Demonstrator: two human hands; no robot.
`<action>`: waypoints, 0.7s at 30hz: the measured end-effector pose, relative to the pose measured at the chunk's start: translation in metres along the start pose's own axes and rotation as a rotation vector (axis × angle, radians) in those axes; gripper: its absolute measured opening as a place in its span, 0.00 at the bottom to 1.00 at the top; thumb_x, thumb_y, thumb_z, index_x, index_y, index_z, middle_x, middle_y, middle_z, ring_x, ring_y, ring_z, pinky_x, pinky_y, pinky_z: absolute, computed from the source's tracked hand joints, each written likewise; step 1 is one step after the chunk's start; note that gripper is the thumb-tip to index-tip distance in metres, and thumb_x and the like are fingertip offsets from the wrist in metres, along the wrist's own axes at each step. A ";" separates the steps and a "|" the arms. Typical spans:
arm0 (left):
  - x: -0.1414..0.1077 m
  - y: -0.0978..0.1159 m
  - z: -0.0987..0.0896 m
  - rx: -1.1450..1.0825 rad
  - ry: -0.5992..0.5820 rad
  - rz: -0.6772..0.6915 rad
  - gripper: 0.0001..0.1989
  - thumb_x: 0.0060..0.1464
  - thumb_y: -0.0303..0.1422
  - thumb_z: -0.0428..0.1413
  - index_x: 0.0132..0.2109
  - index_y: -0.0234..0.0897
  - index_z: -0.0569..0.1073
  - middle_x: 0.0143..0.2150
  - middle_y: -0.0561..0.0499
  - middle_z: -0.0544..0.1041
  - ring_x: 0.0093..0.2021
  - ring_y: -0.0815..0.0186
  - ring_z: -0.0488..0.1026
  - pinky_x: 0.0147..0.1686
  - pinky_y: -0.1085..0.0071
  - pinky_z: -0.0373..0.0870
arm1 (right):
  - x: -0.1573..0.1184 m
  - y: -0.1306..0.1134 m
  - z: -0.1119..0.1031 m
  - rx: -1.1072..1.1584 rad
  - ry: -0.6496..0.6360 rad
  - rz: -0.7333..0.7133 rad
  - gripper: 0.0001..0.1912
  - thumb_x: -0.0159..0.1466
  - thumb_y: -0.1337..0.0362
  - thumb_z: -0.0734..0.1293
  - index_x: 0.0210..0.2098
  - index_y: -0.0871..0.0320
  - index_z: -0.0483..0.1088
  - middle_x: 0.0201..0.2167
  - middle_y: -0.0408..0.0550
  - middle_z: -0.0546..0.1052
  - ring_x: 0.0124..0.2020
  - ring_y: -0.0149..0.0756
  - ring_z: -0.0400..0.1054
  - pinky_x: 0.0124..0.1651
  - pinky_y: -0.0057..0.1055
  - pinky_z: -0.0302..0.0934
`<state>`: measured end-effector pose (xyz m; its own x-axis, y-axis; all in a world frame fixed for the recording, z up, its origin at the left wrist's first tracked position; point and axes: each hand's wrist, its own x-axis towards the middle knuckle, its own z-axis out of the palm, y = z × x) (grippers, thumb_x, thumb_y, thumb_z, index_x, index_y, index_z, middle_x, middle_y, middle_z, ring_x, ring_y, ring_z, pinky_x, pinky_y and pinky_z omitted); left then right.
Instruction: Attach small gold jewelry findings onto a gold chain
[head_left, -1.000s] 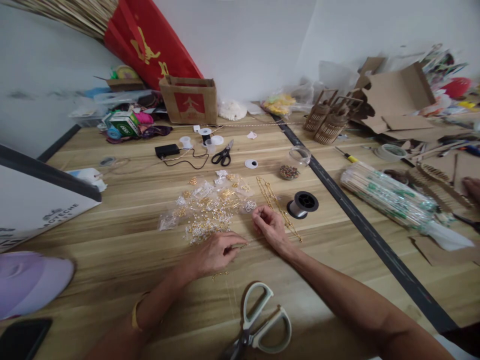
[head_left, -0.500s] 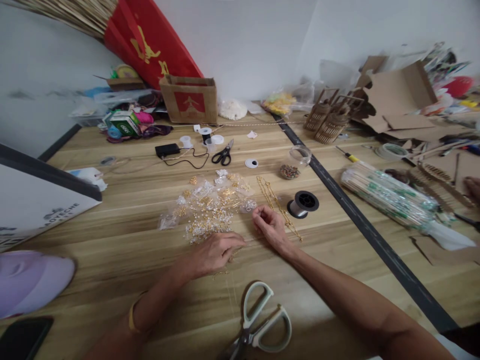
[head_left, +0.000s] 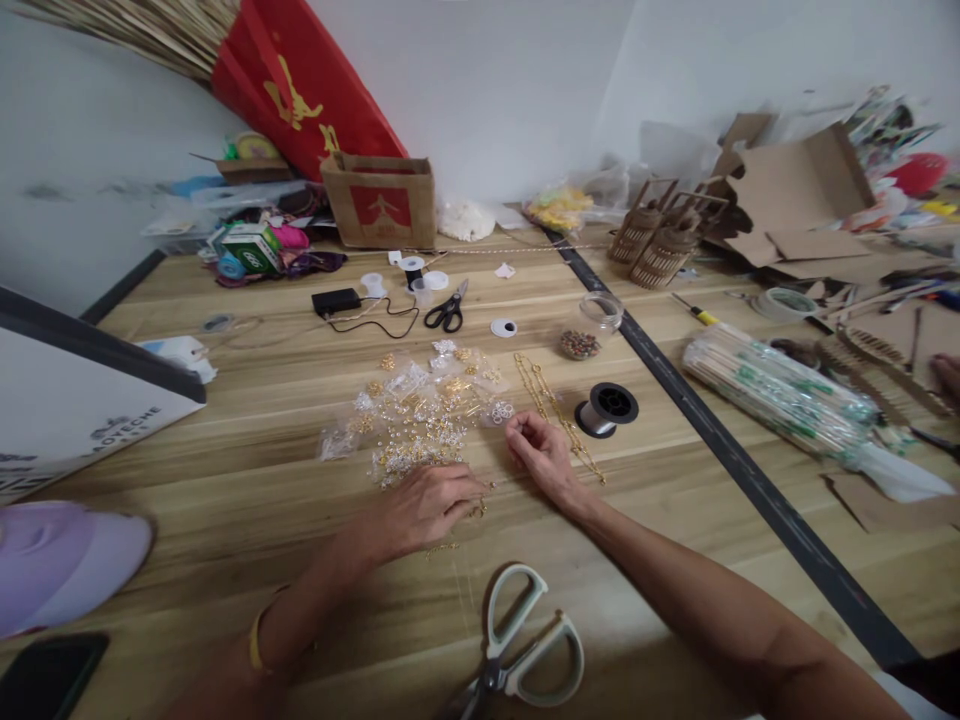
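Note:
My left hand [head_left: 435,502] is closed in a pinch just in front of the heap of clear and gold beads [head_left: 416,445]. A tiny bead-like speck [head_left: 492,485] shows at its fingertips, too small to name. Below those fingers lies a short bit of gold chain [head_left: 478,510], with another chain piece [head_left: 442,547] nearer me. My right hand [head_left: 541,452] has thumb and forefinger pressed together; what they hold, if anything, is too fine to see. Beside it a longer gold chain [head_left: 555,405] rests on the wooden table.
Large scissors [head_left: 525,640] lie spread near me. A wire spool [head_left: 607,408] stands right of my right hand. Farther back are small black scissors [head_left: 448,310] and a tub of brown beads [head_left: 580,343]. Wrapped sticks [head_left: 780,385] lie right; another person's hand [head_left: 946,375] shows at the edge.
My left hand has shifted slightly left, away from my right hand, and the gold chain bit beneath its fingers shows more. My right hand stays in place.

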<state>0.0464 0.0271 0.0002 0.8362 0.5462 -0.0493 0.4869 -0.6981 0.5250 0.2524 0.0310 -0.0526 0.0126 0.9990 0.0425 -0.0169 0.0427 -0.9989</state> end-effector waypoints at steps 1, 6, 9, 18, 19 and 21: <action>0.001 0.000 0.000 0.013 0.005 -0.018 0.10 0.59 0.27 0.49 0.44 0.38 0.74 0.39 0.49 0.76 0.40 0.65 0.72 0.40 0.71 0.66 | 0.000 0.000 0.000 0.001 0.002 0.003 0.14 0.59 0.54 0.65 0.30 0.58 0.63 0.18 0.36 0.61 0.16 0.24 0.52 0.18 0.23 0.48; 0.006 0.004 0.003 0.043 -0.010 -0.084 0.06 0.57 0.30 0.53 0.34 0.35 0.74 0.33 0.51 0.74 0.36 0.66 0.71 0.36 0.72 0.63 | 0.000 0.001 0.000 0.022 0.005 0.013 0.14 0.58 0.53 0.65 0.30 0.58 0.63 0.17 0.36 0.61 0.16 0.24 0.51 0.18 0.23 0.47; 0.006 0.003 0.009 0.066 -0.023 -0.059 0.06 0.56 0.32 0.54 0.34 0.36 0.73 0.34 0.51 0.74 0.37 0.65 0.71 0.37 0.71 0.62 | 0.000 0.000 0.000 0.017 0.004 0.014 0.14 0.59 0.53 0.65 0.30 0.58 0.63 0.17 0.36 0.61 0.16 0.24 0.51 0.18 0.23 0.47; 0.006 0.006 0.003 0.061 -0.073 -0.084 0.06 0.53 0.24 0.52 0.32 0.36 0.73 0.33 0.51 0.75 0.36 0.66 0.70 0.36 0.73 0.61 | -0.001 -0.005 0.001 0.003 0.019 0.028 0.15 0.58 0.51 0.66 0.29 0.57 0.63 0.16 0.36 0.61 0.16 0.25 0.52 0.18 0.24 0.47; 0.006 0.007 0.002 0.054 -0.074 -0.083 0.06 0.54 0.25 0.52 0.31 0.36 0.73 0.33 0.51 0.75 0.35 0.66 0.70 0.36 0.73 0.61 | 0.000 -0.005 0.001 0.002 0.015 0.030 0.15 0.58 0.51 0.66 0.29 0.57 0.63 0.16 0.36 0.61 0.16 0.25 0.52 0.18 0.24 0.47; 0.007 0.006 0.002 0.048 -0.063 -0.075 0.07 0.54 0.26 0.52 0.30 0.36 0.73 0.32 0.51 0.75 0.34 0.67 0.70 0.35 0.73 0.61 | 0.000 -0.005 0.001 0.003 0.010 0.029 0.16 0.58 0.50 0.66 0.29 0.57 0.63 0.16 0.36 0.61 0.16 0.25 0.51 0.18 0.24 0.47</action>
<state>0.0555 0.0255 0.0014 0.8105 0.5685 -0.1410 0.5589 -0.6785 0.4768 0.2511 0.0306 -0.0481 0.0220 0.9997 0.0131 -0.0207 0.0135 -0.9997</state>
